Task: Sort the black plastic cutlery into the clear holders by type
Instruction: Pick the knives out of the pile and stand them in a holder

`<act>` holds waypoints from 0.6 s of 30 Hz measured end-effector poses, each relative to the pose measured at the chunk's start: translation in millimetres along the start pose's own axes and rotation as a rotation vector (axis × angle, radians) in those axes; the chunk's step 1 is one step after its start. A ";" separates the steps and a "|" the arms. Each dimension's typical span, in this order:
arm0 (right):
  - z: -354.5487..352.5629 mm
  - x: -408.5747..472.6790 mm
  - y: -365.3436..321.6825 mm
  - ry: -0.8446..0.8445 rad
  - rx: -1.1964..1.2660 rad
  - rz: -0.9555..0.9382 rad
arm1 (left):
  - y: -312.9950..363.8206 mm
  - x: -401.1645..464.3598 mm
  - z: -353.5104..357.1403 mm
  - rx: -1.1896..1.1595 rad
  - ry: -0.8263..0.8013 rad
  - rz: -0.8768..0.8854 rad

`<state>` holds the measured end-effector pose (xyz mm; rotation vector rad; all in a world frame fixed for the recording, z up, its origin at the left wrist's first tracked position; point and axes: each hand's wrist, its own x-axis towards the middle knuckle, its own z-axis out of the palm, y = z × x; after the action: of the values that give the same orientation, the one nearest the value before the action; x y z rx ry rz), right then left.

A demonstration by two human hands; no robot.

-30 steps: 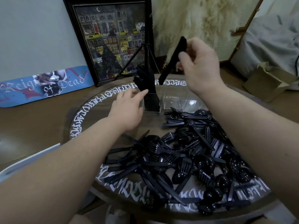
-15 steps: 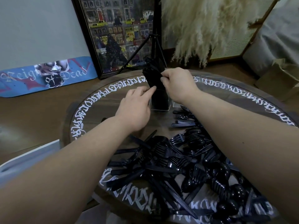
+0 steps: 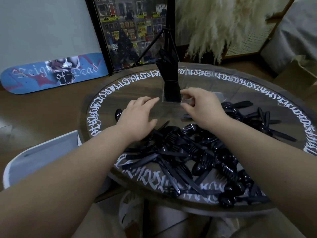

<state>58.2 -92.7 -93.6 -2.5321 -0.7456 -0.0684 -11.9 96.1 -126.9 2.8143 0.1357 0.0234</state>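
A clear holder (image 3: 171, 97) at the back middle of the round table (image 3: 103, 93) holds several upright black cutlery pieces (image 3: 167, 66). More clear holders (image 3: 207, 78) stand to its right and look empty. A big pile of black forks, knives and spoons (image 3: 193, 152) covers the near side, with more cutlery (image 3: 257, 117) at the right. One spoon (image 3: 118, 114) lies alone at the left. My left hand (image 3: 137, 115) hovers flat just left of the filled holder, fingers straight. My right hand (image 3: 200, 103) sits at that holder's right corner, thumb and forefinger curved, with no cutlery in it.
A blue skateboard deck (image 3: 51, 74), a framed city picture (image 3: 133, 31) and a black tripod (image 3: 169, 36) stand behind the table. Pale pampas grass (image 3: 214, 23) hangs at the back right. A white bin (image 3: 34, 160) sits low at the left.
My right hand carried a black cutlery piece down to the filled holder, left it there and has drawn back empty. My left hand has slid slightly back from the holder.
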 end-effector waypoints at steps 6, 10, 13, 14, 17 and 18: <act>15.4 -36.4 -6.9 -0.118 0.020 0.009 | -17.0 -35.2 -1.2 0.008 0.036 -0.159; 31.7 -54.2 -6.3 -0.119 0.026 0.035 | -42.8 -55.2 0.6 -0.022 0.054 -0.296; 37.9 -50.1 -10.3 -0.192 -0.058 0.005 | -56.9 -64.5 2.5 -0.018 0.007 -0.346; 38.0 -46.6 -12.5 -0.208 -0.090 -0.007 | -60.1 -65.5 2.7 -0.018 0.004 -0.342; 35.6 -40.9 -15.4 -0.245 -0.139 -0.012 | -64.1 -66.6 2.8 -0.050 -0.023 -0.329; 34.2 -40.9 -14.6 -0.261 -0.150 -0.006 | -63.7 -67.0 3.3 -0.061 -0.036 -0.324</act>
<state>12.8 -86.1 -124.5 -2.7141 -0.8773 0.2154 -84.2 148.7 -150.4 2.6957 0.5696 -0.0959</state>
